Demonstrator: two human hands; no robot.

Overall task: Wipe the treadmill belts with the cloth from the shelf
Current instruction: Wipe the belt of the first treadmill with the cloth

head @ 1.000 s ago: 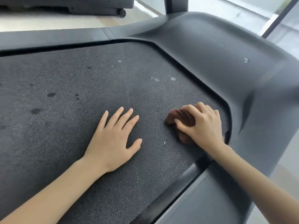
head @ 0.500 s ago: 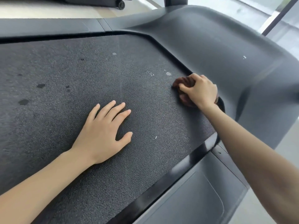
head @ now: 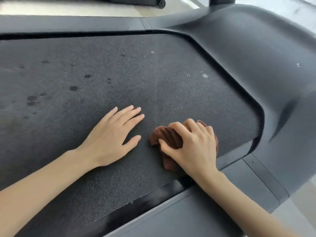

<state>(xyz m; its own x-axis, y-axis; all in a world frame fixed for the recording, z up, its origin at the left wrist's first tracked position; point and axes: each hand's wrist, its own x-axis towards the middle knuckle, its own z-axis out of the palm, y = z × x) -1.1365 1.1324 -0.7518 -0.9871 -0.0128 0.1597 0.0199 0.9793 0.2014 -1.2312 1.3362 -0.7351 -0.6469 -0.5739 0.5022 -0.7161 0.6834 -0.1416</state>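
While the right grip is clenched on the cloth, a brown wad pressed onto the belt, the left grip lies released, fingers straight and palm flat on the belt. Seen from the head view, the cloth sits at about 5 o'clock of the visible belt, near the rail and short of the curved hood. The left grip is just beside the cloth at its 9 o'clock, not touching it.

Wiping looks to be under way, with much of the belt left to do, judging by the marks. Pale flecks lie at 1 o'clock from the cloth, near the hood's edge. Dark spots lie well apart at 10 o'clock, past the left grip.

To do this step well, I would flatten the wad so more fabric meets the rough surface and press evenly through the palm. Overlapping strokes toward 1 o'clock should take the flecks, then the work can move across toward the spots. The grainy belt will likely drag at the fabric, so a firm hold matters. The flat left grip probably serves as a brace and may stop the belt creeping; it should shift aside before the cloth reaches its patch. Keep the cloth's loose corner out of the dark gap between belt and rail at 6 o'clock.
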